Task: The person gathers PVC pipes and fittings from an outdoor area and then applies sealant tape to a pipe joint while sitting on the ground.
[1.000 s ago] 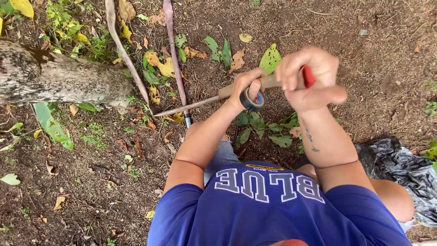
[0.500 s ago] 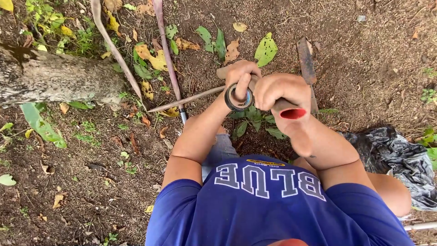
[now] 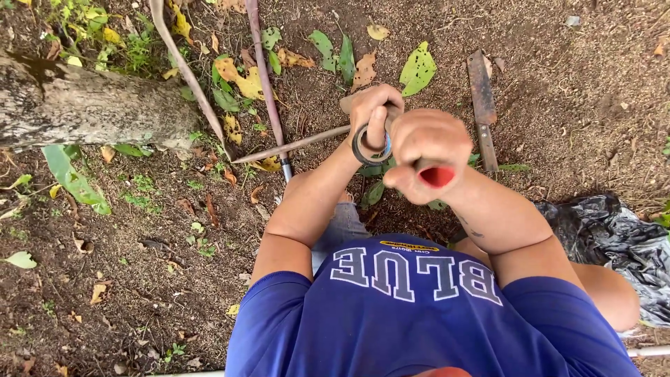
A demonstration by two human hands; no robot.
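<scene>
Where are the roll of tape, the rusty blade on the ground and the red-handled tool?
Roll of tape (image 3: 372, 145), head view, on its dark ring.
Rusty blade (image 3: 480, 89), head view, mid-blade.
Red-handled tool (image 3: 437, 176), head view, red butt end.

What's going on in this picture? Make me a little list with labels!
place: bare soil with fallen leaves
left hand: grips a thin stick, with a dark ring of tape round the thumb
right hand: closed on a red-handled tool
on the ground: rusty blade, log, black plastic sheet
clothing: blue shirt
</scene>
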